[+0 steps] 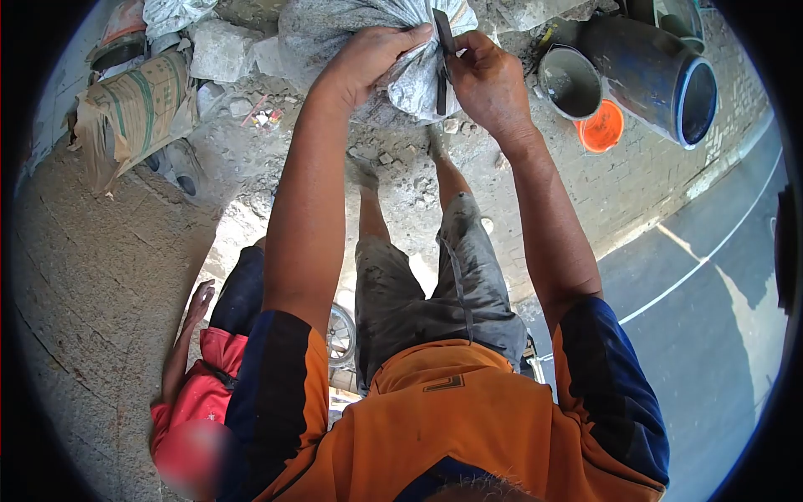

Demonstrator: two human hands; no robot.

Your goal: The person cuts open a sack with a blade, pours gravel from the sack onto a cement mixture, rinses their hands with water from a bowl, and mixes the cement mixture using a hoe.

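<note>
A bulging white woven sack (335, 38) lies at the top of the view, its cloth bunched into folds between my hands. My left hand (375, 57) is closed on the bunched cloth, with the thumb near a dark flat strip (442, 38). This strip runs across the gathered part of the sack, and its material is unclear. On the other side, my right hand (492, 84) pinches the strip between curled fingers. Part of the strip is hidden behind those fingers.
At right stand a grey bucket (570, 82), an orange bucket (600, 127) and a blue drum (644, 71) on its side. Concrete chunks (222, 52) and a brown paper sack (138, 109) lie at left. A person in red (219, 376) is at lower left.
</note>
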